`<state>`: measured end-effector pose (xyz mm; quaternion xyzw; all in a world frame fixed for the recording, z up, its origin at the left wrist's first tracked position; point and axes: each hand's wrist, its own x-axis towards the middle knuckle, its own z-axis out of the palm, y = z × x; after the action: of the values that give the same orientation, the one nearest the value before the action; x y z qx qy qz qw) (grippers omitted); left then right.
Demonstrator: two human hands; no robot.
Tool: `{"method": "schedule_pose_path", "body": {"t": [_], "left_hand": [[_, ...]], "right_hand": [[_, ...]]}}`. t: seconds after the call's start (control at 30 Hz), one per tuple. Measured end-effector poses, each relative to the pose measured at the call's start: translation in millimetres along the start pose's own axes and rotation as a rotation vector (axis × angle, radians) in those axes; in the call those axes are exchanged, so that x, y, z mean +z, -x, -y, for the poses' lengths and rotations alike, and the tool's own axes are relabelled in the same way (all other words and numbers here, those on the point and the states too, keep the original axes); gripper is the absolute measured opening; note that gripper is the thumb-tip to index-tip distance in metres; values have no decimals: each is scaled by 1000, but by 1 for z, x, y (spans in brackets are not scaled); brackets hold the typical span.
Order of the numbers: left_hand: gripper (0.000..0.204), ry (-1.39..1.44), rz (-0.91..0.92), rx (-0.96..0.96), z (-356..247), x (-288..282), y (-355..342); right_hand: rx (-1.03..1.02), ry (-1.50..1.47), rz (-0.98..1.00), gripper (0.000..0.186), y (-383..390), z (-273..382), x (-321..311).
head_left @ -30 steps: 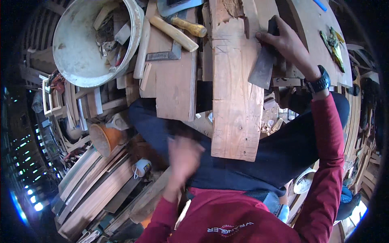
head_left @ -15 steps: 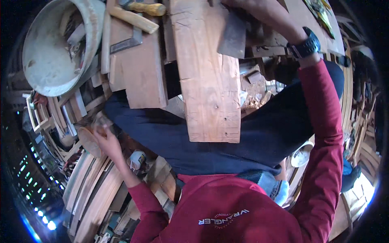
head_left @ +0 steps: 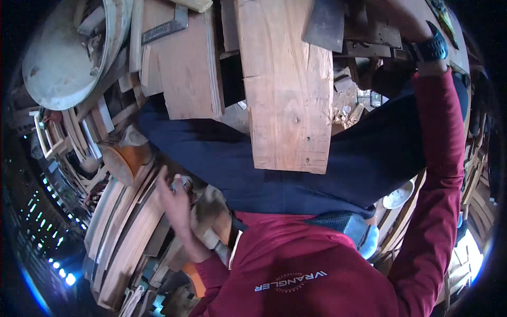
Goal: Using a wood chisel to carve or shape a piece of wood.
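Note:
My left hand [head_left: 174, 198] is low at the left beside my thigh, fingers apart, partly over a small pale cup and near an orange conical object [head_left: 128, 161]. My right hand [head_left: 380, 16] reaches to the top edge, right of a dark flat piece [head_left: 322, 26]; its fingertips are hard to make out. A long pale board [head_left: 285, 100] with pencil marks and small holes extends over my lap. Left of it lie a wider board [head_left: 187, 79], a square [head_left: 163, 29] and a wooden-handled piece at the top edge.
A large white bucket [head_left: 58, 68] with scraps stands at upper left. Stacked planks [head_left: 124, 232] lie at lower left, more timber [head_left: 478, 201] along the right. A pale bowl [head_left: 397, 194] is beside my right thigh, and wood shavings [head_left: 346, 113] show beyond my lap.
My left hand swept out left toward the orange object, then came slightly back right. My right hand moved up and out toward the top edge. The view has shifted, raising the boards in the picture.

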<state>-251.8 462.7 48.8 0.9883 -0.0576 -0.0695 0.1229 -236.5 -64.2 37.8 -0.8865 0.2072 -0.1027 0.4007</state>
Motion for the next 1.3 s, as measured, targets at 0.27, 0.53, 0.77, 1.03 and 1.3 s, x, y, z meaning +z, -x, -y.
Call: {"method": "schedule_pose_path", "body": {"t": [0.27, 0.53, 0.77, 1.03, 1.3], "left_hand": [[18, 782, 1621, 465, -121, 28, 33], [45, 940, -30, -185, -56, 62, -16], [29, 793, 1897, 32, -117, 66, 31], [30, 1171, 105, -290, -89, 89, 12], [25, 739, 1529, 178, -126, 85, 48]], "right_hand": [[-67, 59, -48, 60, -12, -5, 14], [-107, -2, -71, 62, -16, -12, 24], [-93, 26, -69, 61, -20, -12, 20], [-96, 7, -79, 61, -20, -15, 23], [-148, 3, -106, 60, -19, -24, 27]]}}
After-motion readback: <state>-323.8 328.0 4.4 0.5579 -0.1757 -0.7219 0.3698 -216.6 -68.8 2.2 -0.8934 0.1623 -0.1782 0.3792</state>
